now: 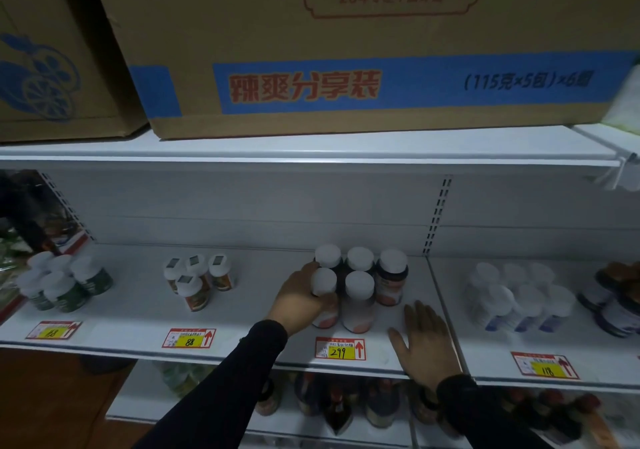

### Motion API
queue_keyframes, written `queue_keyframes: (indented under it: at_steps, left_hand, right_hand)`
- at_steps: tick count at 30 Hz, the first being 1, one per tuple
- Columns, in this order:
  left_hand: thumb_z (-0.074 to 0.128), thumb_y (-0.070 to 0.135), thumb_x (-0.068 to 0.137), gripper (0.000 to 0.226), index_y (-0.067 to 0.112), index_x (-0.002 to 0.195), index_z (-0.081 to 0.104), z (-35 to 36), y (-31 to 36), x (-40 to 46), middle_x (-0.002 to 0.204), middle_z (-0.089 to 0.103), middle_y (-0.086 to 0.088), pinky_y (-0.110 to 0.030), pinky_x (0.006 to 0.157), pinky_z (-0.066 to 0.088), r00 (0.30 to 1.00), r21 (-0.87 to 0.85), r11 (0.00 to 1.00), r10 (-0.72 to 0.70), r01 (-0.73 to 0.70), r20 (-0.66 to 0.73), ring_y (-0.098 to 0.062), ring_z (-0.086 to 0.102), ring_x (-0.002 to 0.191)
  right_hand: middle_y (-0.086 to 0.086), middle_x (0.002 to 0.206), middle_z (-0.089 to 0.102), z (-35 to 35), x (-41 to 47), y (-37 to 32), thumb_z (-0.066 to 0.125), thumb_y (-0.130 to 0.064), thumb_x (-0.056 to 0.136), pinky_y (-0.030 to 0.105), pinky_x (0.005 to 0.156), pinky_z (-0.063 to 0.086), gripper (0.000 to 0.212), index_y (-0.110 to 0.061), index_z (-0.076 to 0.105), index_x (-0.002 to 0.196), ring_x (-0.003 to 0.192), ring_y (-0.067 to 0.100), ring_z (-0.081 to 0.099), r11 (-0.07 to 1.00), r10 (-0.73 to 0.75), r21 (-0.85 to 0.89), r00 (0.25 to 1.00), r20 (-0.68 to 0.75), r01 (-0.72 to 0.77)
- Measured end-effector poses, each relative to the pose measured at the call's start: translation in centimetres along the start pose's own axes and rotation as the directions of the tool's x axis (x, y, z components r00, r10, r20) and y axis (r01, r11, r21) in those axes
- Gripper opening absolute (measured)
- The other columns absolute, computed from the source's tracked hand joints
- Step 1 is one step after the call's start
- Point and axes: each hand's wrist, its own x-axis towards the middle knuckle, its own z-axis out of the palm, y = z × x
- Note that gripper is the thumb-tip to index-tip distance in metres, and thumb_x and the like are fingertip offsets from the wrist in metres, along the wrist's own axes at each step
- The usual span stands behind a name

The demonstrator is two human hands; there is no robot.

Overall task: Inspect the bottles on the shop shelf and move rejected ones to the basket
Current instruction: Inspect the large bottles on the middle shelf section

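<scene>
Several dark bottles with white caps and orange labels stand in a cluster on the white shelf (242,324), above the price tag marked 299 (340,348). My left hand (299,298) grips the front left bottle (325,282) of that cluster, fingers curled round its body. The bottle beside it (359,301) stands free. My right hand (427,341) lies flat on the shelf to the right of the cluster, fingers straight, holding nothing. No basket is in view.
Green-labelled bottles (65,284) stand far left, small orange-labelled ones (197,280) left of centre, white and blue bottles (519,301) to the right. Cardboard boxes (346,50) sit on the shelf above. A lower shelf holds dark bottles (346,403).
</scene>
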Motion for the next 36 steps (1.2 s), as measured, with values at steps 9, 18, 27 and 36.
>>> queue_keyframes:
  at_steps: [9,18,27,36]
  left_hand:
    - [0.07,0.023,0.086,0.045,0.015,0.128,0.054,0.4,0.2,-0.5,0.12,0.066,-0.004,-0.034,0.088,0.051,0.998,0.067,0.998,-0.019,0.023,-0.064,-0.023,0.062,0.104]
    - [0.063,0.027,0.09,0.056,0.015,0.141,0.044,0.0,2.0,-0.2,0.138,0.051,-0.004,-0.023,0.098,0.037,0.992,0.236,0.971,0.073,-0.047,-0.102,-0.021,0.05,0.125]
    - [0.062,0.045,0.088,0.053,0.015,0.13,0.055,3.3,3.4,0.6,0.124,0.06,-0.008,-0.034,0.093,0.044,0.971,0.52,0.82,0.222,-0.237,0.092,-0.027,0.054,0.113]
    - [0.063,0.033,0.09,0.042,0.006,0.122,0.06,3.0,4.7,0.2,0.119,0.064,-0.013,-0.035,0.093,0.045,0.98,0.447,0.874,0.197,-0.191,0.034,-0.029,0.057,0.111]
  right_hand:
    - [0.028,0.121,0.064,-0.2,0.1,-0.1,0.008,-0.062,0.097,0.057,0.089,0.052,0.089,0.001,0.069,0.115,0.107,0.046,0.064,1.0,0.025,0.011,0.999,0.048,-0.026]
    - [0.027,0.12,0.065,-0.5,0.1,-0.3,0.008,-0.061,0.097,0.057,0.088,0.053,0.089,0.0,0.07,0.114,0.107,0.045,0.065,1.0,0.012,0.007,0.996,0.09,-0.013]
    - [0.027,0.121,0.065,-0.3,0.2,0.0,0.008,-0.061,0.098,0.058,0.088,0.052,0.088,0.0,0.069,0.116,0.108,0.045,0.065,1.0,0.011,0.023,0.996,0.088,-0.013]
    - [0.019,0.152,0.04,-2.5,0.2,-0.3,0.01,-0.065,0.083,0.043,0.115,0.028,0.091,-0.009,0.046,0.144,0.14,0.036,0.038,0.996,-0.045,0.081,0.985,0.167,0.032]
